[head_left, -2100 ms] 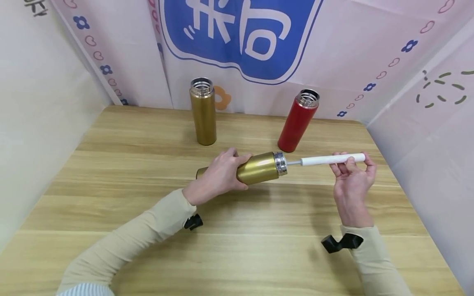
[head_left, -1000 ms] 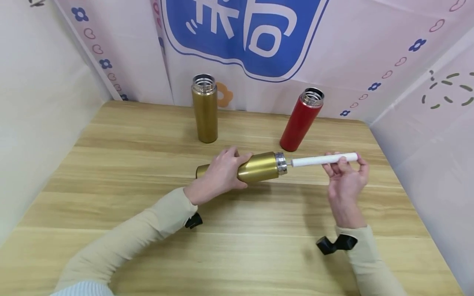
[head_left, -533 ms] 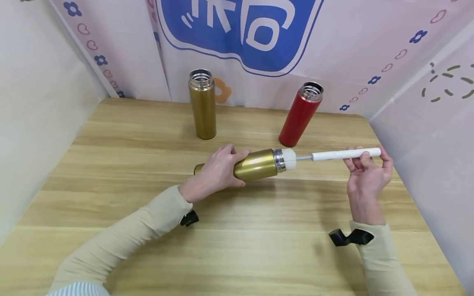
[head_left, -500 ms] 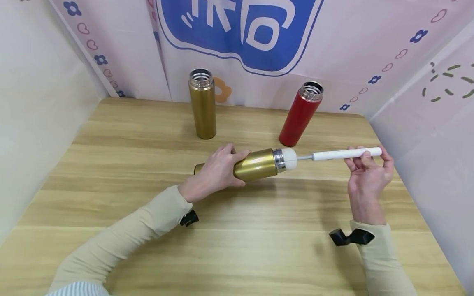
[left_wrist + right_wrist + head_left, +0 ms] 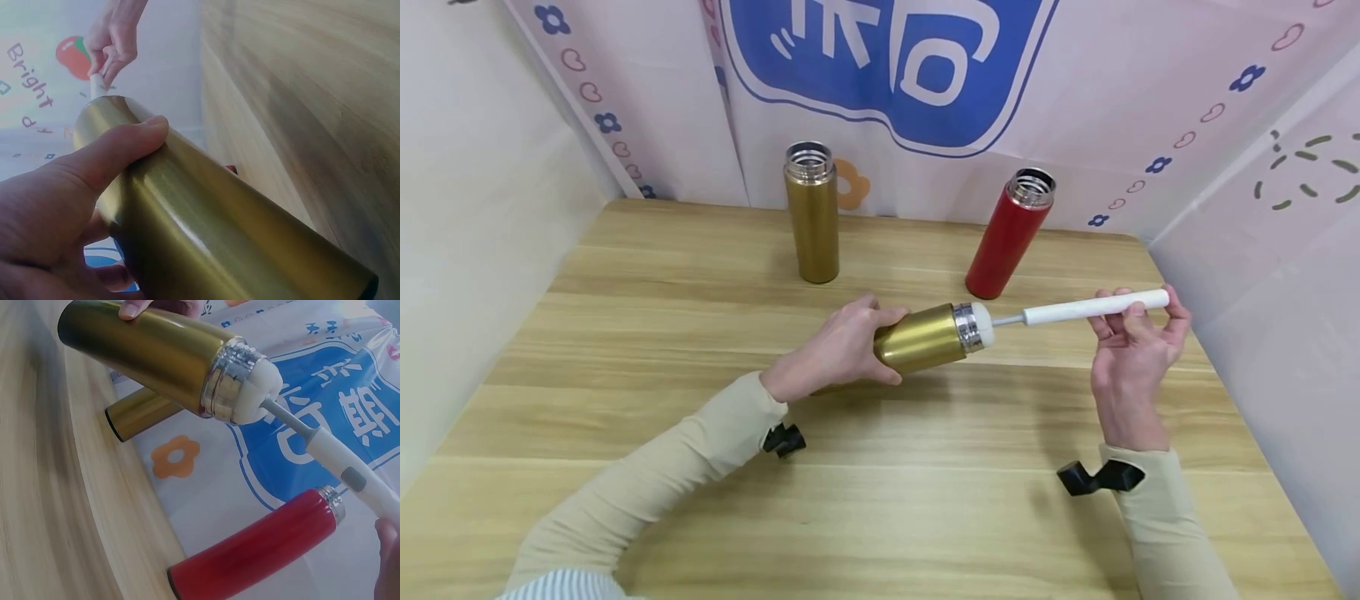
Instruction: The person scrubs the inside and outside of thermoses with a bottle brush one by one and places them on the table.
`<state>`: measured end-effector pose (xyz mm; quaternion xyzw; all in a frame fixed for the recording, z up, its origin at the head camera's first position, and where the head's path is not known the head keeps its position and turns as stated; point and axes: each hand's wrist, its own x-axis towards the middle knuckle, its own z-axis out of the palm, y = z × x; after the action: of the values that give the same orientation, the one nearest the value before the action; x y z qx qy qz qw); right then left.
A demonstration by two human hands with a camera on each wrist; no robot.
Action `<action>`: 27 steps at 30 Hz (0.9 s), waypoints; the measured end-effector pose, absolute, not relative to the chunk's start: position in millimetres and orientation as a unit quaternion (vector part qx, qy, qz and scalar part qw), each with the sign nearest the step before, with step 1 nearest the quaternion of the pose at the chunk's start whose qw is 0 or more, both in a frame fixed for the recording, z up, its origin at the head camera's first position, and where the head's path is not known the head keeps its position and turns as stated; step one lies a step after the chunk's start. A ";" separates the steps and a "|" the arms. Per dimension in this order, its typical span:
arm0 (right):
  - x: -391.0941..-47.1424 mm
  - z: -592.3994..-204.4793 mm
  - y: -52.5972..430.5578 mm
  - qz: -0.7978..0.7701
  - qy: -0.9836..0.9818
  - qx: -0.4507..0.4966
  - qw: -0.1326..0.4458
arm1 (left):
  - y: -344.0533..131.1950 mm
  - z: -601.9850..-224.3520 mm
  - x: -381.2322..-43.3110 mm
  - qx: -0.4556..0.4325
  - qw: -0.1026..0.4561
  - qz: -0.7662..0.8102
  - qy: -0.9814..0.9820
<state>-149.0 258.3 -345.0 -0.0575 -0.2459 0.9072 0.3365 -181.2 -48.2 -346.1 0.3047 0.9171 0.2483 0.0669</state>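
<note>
Gold flask point(image 5: 925, 337) gripped in my left hand point(image 5: 841, 348), steel neck point(image 5: 967, 327) aimed across at my right hand point(image 5: 1137, 346), which pinches the white-handled sponge brush point(image 5: 1071, 311) nearly in line, sponge head point(image 5: 983, 324) bulging out.

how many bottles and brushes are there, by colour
Gold: 2 (held bottle, standing gold bottle)
Red: 1 (red bottle)
White: 1 (brush)
Total: 4
</note>
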 end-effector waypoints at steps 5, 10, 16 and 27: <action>-150.2 -345.8 252.9 0.905 -0.255 -0.053 0.336 | -47.0 -346.3 -181.5 0.298 0.077 0.253 0.917; -151.3 -347.5 248.1 0.904 -0.264 -0.053 0.333 | -45.6 -345.3 -181.5 0.294 0.081 0.251 0.919; -152.2 -353.1 235.6 0.900 -0.284 -0.057 0.326 | -41.1 -344.9 -181.3 0.295 0.082 0.239 0.922; -151.3 -366.5 193.3 0.894 -0.345 0.017 0.286 | -27.0 -346.2 -180.9 0.295 0.073 0.208 0.930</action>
<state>-151.3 193.3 -366.5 0.0173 -0.3453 0.8937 0.2860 -180.9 -27.0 -346.2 0.2947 0.9299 0.2079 0.0728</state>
